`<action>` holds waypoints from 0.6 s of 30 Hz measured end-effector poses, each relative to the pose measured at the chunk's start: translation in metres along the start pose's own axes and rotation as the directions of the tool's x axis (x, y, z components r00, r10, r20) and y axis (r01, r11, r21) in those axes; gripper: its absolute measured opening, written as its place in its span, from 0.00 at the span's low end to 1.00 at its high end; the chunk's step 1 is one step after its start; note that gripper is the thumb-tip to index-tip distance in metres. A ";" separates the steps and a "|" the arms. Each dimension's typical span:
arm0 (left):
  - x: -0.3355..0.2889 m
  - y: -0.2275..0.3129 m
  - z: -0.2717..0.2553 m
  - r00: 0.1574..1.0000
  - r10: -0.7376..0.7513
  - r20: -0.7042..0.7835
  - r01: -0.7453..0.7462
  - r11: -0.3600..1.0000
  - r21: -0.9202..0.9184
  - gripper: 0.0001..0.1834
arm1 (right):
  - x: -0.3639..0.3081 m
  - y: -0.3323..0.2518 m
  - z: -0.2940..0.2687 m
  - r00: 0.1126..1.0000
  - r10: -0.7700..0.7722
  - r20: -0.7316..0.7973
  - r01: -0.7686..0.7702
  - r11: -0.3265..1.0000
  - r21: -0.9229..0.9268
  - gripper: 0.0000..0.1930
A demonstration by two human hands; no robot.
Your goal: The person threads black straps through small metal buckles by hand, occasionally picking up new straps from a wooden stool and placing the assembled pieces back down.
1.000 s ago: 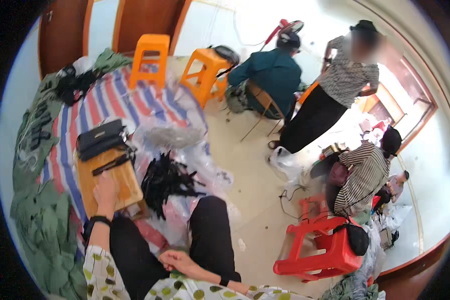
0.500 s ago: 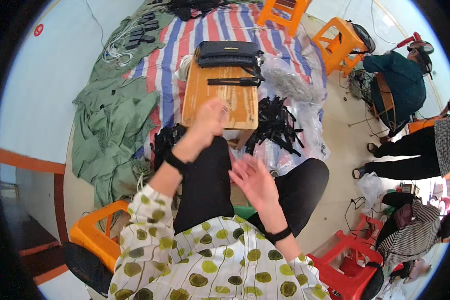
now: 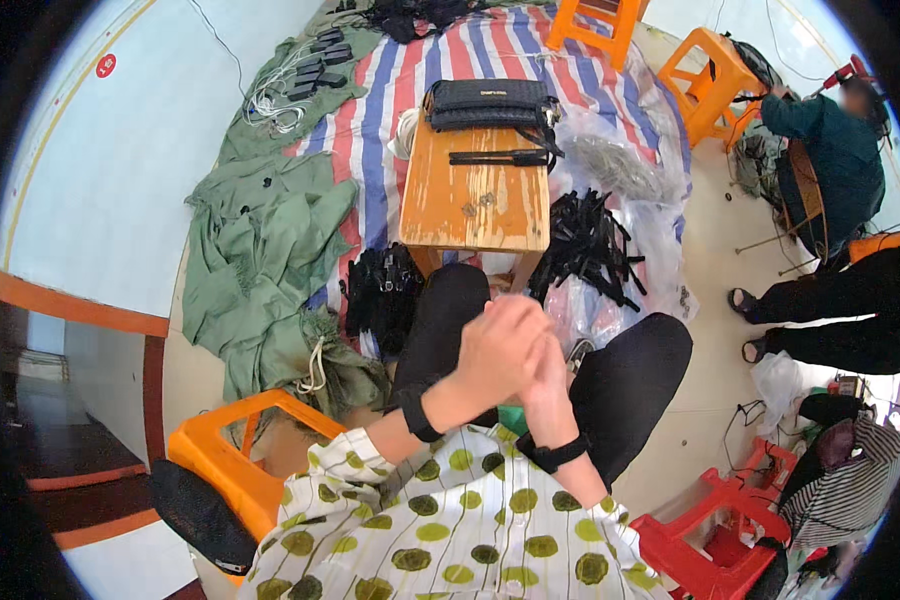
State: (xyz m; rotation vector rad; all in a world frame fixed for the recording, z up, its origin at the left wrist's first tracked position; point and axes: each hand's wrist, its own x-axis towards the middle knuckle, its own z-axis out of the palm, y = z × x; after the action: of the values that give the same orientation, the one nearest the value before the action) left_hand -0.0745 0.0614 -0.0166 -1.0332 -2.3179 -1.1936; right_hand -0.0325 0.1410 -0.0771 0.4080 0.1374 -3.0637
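Observation:
My left hand [image 3: 500, 345] and my right hand [image 3: 547, 390] are pressed together above my lap. The left one curls over the right, with the fingers of both closed. Whatever lies between the palms, if anything, is hidden. Past my knees stands a worn wooden stool [image 3: 430, 205], apart from both hands. On its top lie a few small metal pieces [image 3: 478, 205], too small to name. Behind them is a black strap [image 3: 500, 158], and at the far end a black woven handbag [image 3: 492, 105].
Piles of black straps [image 3: 585, 245] and black buckled pieces [image 3: 382, 295] flank the stool on a striped sheet [image 3: 375, 120]. Green cloth [image 3: 260, 250] spreads at left. Orange [image 3: 230, 470] and red [image 3: 715, 530] plastic stools stand beside me. Other people, one seated [image 3: 835, 150], are at right.
My left hand has come back from above the wooden stool and met my right hand over my lap. Small metal pieces now show on the stool top. The whole view has shifted a little.

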 end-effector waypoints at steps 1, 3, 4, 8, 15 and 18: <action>0.012 -0.005 -0.007 1.000 -0.007 -0.005 0.007 0.999 -0.047 0.07 | -0.001 -0.005 -0.005 1.000 -0.003 -0.004 0.003 1.000 0.009 0.17; 0.039 -0.032 -0.012 0.993 -0.114 -0.028 0.112 0.991 -0.076 0.04 | 0.003 -0.011 -0.020 0.981 0.154 -0.118 -0.138 0.982 0.130 0.13; 0.048 -0.060 -0.008 0.988 -0.139 -0.074 0.143 0.988 0.059 0.03 | -0.002 -0.006 0.005 0.955 0.204 -0.216 -0.179 0.975 0.128 0.10; 0.106 -0.139 0.003 0.993 -0.075 -0.087 0.094 0.966 0.243 0.04 | -0.014 -0.001 -0.003 0.949 0.286 -0.131 -0.300 0.949 -0.099 0.11; 0.165 -0.176 0.049 0.979 -0.020 0.202 -0.073 0.895 0.441 0.09 | -0.029 0.014 0.021 0.914 0.358 -0.190 -0.405 0.809 -0.426 0.16; 0.178 -0.192 0.056 0.959 -0.084 0.272 -0.051 0.888 0.456 0.08 | -0.029 0.015 0.016 0.914 0.372 -0.166 -0.406 0.808 -0.428 0.15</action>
State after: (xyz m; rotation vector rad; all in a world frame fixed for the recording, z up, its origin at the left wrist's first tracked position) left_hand -0.3346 0.1128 -0.0549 -1.0559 -2.6475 -0.4664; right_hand -0.0076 0.1252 -0.0552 0.4490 0.6705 -2.5001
